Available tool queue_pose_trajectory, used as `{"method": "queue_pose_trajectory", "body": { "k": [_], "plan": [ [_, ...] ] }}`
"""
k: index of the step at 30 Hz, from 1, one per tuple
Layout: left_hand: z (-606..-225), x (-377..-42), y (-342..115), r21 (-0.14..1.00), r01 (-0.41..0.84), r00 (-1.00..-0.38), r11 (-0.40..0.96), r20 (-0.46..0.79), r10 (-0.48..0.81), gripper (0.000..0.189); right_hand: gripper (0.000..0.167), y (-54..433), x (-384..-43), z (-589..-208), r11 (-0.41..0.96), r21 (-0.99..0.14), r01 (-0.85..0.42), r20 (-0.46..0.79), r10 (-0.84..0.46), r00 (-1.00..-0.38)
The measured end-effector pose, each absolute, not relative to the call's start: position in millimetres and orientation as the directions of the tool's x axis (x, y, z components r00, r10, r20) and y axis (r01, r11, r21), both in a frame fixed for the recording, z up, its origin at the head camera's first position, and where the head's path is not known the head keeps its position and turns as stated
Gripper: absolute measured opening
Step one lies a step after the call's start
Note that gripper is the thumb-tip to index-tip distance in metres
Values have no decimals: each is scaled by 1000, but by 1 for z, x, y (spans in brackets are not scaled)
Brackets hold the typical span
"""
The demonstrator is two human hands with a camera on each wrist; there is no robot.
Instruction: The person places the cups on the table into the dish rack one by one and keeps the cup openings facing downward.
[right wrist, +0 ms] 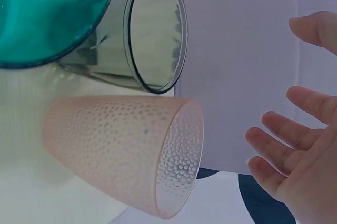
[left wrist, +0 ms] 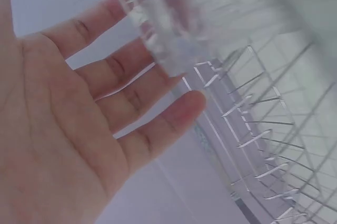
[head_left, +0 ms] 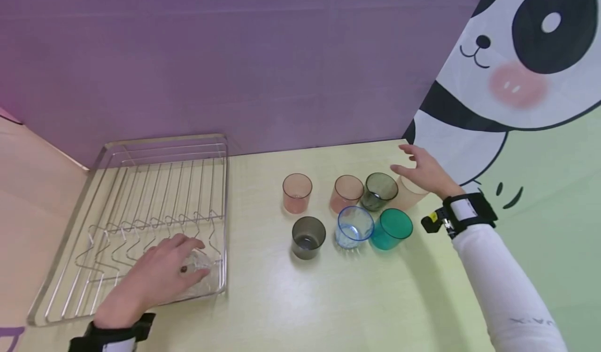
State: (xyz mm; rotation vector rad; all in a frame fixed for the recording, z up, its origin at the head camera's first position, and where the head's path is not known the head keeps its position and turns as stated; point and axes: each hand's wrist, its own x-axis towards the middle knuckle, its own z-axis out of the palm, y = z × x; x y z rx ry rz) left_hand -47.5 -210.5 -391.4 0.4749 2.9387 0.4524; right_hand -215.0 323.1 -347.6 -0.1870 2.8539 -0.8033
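Note:
My left hand (head_left: 161, 271) is at the front right of the wire rack (head_left: 141, 185), over a clear glass (head_left: 206, 274). In the left wrist view its fingers are fairly straight and spread, their tips against or just behind the clear glass (left wrist: 168, 29); the thumb is mostly out of frame. Above the far right of the table, my right hand (head_left: 427, 172) has its fingers apart and holds nothing. Nearest to it is a pale pink dimpled tumbler (right wrist: 116, 150), upright beside a grey-green glass (right wrist: 105, 61) and a teal glass (right wrist: 47, 13).
Also on the table stand two pink glasses (head_left: 297, 194), a dark grey glass (head_left: 308, 238) and a blue-rimmed glass (head_left: 354, 229). A purple backdrop (head_left: 281, 81) closes off the back, and a panda-print sheet (head_left: 540, 107) borders the right.

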Motion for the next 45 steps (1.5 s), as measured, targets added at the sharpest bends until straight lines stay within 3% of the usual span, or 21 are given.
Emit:
{"method": "queue_pose_trajectory", "body": {
  "k": [10, 19, 45],
  "plan": [
    [-369, -67, -189, 343, 331, -932, 879, -27, 361, 48, 75, 320, -220, -348, 870, -480, -114, -119, -194, -974],
    [-360, -87, -172, 353, 277, -947, 894, -59, 316, 52, 74, 319, -222, -352, 882, -453, -129, -114, -202, -973],
    [-358, -132, -199, 521, 244, -940, 818, -80, 331, 59, 76, 325, -224, -354, 919, -380, -106, -152, -175, -973]
  ]
}}
